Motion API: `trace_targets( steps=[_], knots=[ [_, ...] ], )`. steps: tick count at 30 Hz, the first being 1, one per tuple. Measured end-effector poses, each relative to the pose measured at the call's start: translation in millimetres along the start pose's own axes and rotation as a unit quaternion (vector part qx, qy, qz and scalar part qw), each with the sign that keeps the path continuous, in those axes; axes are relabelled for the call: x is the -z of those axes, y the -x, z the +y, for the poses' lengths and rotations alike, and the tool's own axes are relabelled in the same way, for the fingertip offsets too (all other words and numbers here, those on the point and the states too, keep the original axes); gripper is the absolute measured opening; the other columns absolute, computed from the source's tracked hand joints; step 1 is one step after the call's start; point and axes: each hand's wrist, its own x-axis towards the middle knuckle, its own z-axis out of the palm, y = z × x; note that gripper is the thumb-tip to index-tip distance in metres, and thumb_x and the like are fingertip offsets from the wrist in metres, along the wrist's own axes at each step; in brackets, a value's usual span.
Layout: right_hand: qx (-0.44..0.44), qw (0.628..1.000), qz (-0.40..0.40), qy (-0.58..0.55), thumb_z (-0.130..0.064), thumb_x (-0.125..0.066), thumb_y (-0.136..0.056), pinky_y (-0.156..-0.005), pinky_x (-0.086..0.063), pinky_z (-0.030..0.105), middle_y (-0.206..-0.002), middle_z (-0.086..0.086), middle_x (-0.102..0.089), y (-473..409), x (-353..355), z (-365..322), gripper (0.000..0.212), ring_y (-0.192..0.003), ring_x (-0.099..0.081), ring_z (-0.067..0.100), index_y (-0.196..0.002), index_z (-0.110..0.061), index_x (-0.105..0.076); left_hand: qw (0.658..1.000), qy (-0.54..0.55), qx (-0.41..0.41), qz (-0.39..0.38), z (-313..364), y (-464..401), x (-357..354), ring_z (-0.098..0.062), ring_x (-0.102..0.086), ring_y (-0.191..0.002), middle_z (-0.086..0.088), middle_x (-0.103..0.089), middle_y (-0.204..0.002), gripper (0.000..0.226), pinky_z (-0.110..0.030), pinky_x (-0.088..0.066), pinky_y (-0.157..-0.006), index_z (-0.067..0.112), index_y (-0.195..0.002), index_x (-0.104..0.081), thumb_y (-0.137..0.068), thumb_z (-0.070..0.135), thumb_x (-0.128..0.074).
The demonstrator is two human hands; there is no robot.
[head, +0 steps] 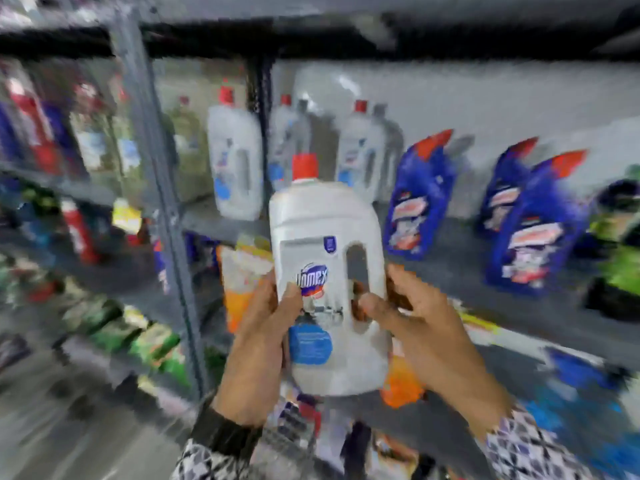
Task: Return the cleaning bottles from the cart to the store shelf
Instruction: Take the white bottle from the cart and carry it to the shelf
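I hold a white cleaning bottle (322, 244) with a red cap and a handle upright in front of the store shelf (460, 268). My left hand (266, 327) grips its left side with the thumb on the label. My right hand (412, 313) grips the handle side. On the shelf behind stand three matching white bottles (235, 161) with red caps. To their right stand three blue bottles (420, 195) with angled red caps. The cart is out of view.
A grey metal upright (162, 188) divides the shelving. Left of it are shelves with red, blue and green products (79, 233). Orange and yellow packs (239, 271) sit on the lower shelf behind the held bottle. The view is blurred.
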Motion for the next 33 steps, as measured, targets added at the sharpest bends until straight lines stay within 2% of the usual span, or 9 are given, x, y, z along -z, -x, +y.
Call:
trace_targets(
  steps=[4, 6, 9, 12, 16, 18, 22, 27, 33],
  knots=[
    [0.082, 0.988, 0.130, -0.006, -0.023, -0.065, -0.101, -0.088, -0.058, 0.037, -0.112, -0.007, -0.079, 12, 88, -52, 0.034, -0.098, -0.071, 0.011, -0.134, -0.030, -0.068, 0.985, -0.016, -0.063, -0.159, 54, -19, -101, -0.026, -0.065, -0.127, -0.003, -0.069, -0.136, 0.043, -0.047, -0.053, -0.106, 0.022, -0.142, -0.056, -0.100, 0.018, -0.049],
    [0.088, 0.980, 0.179, -0.015, -0.017, -0.063, -0.101, -0.097, -0.059, 0.047, -0.119, -0.004, -0.079, 16, 115, -56, 0.036, -0.108, -0.073, 0.021, -0.135, -0.028, -0.067, 0.975, -0.022, -0.080, -0.205, 62, -25, -135, -0.024, -0.065, -0.127, -0.003, -0.068, -0.137, 0.043, -0.042, -0.054, -0.104, 0.021, -0.142, -0.055, -0.100, 0.015, -0.048],
    [0.090, 0.968, 0.232, -0.015, -0.016, -0.060, -0.100, -0.104, -0.056, 0.055, -0.127, -0.002, -0.077, 25, 149, -56, 0.042, -0.117, -0.072, 0.025, -0.141, -0.024, -0.064, 0.966, -0.009, -0.074, -0.247, 59, -31, -177, -0.026, -0.063, -0.129, -0.004, -0.068, -0.137, 0.044, -0.049, -0.047, -0.111, 0.022, -0.142, -0.055, -0.098, 0.015, -0.050],
    [0.075, 0.961, 0.265, -0.004, -0.007, -0.059, -0.104, -0.100, -0.059, 0.051, -0.121, -0.001, -0.080, 30, 172, -55, 0.041, -0.110, -0.074, 0.025, -0.141, -0.023, -0.064, 0.964, 0.000, -0.058, -0.260, 53, -34, -204, -0.026, -0.065, -0.127, -0.004, -0.070, -0.134, 0.042, -0.049, -0.049, -0.109, 0.023, -0.140, -0.057, -0.100, 0.013, -0.050],
    [0.056, 0.961, 0.271, 0.015, -0.005, -0.057, -0.105, -0.088, -0.059, 0.028, -0.116, -0.003, -0.080, 40, 185, -51, 0.040, -0.102, -0.075, 0.009, -0.140, -0.023, -0.065, 0.964, 0.002, -0.035, -0.264, 40, -34, -219, -0.024, -0.068, -0.123, -0.003, -0.072, -0.131, 0.040, -0.042, -0.055, -0.101, 0.023, -0.140, -0.057, -0.103, 0.013, -0.049],
    [0.051, 0.961, 0.270, 0.012, -0.004, -0.056, -0.105, -0.085, -0.060, 0.025, -0.115, -0.004, -0.081, 42, 187, -49, 0.038, -0.104, -0.076, 0.007, -0.138, -0.021, -0.066, 0.964, 0.001, -0.031, -0.264, 36, -35, -220, -0.024, -0.068, -0.123, -0.002, -0.072, -0.131, 0.039, -0.043, -0.053, -0.103, 0.024, -0.139, -0.057, -0.103, 0.013, -0.049],
    [0.044, 0.960, 0.275, 0.019, -0.004, -0.056, -0.105, -0.087, -0.061, 0.028, -0.116, -0.004, -0.081, 39, 188, -47, 0.040, -0.107, -0.076, 0.010, -0.139, -0.021, -0.065, 0.965, 0.002, -0.026, -0.263, 32, -43, -220, -0.026, -0.067, -0.124, -0.003, -0.072, -0.131, 0.039, -0.047, -0.052, -0.106, 0.024, -0.139, -0.058, -0.102, 0.014, -0.050],
    [0.050, 0.962, 0.269, 0.022, -0.008, -0.058, -0.105, -0.101, -0.058, 0.056, -0.124, -0.003, -0.079, 28, 175, -41, 0.041, -0.115, -0.074, 0.024, -0.141, -0.027, -0.063, 0.963, -0.010, -0.030, -0.268, 29, -58, -208, -0.025, -0.067, -0.124, -0.005, -0.071, -0.132, 0.041, -0.044, -0.055, -0.104, 0.023, -0.140, -0.057, -0.101, 0.014, -0.050],
    [0.040, 0.968, 0.248, 0.012, -0.010, -0.066, -0.100, -0.096, -0.061, 0.042, -0.119, -0.010, -0.079, -12, 107, -28, 0.041, -0.110, -0.074, 0.010, -0.136, -0.031, -0.063, 0.968, -0.060, -0.052, -0.239, 37, -102, -136, -0.031, -0.063, -0.129, -0.010, -0.068, -0.137, 0.041, -0.048, -0.050, -0.107, 0.018, -0.144, -0.052, -0.103, 0.015, -0.046]
  ],
)
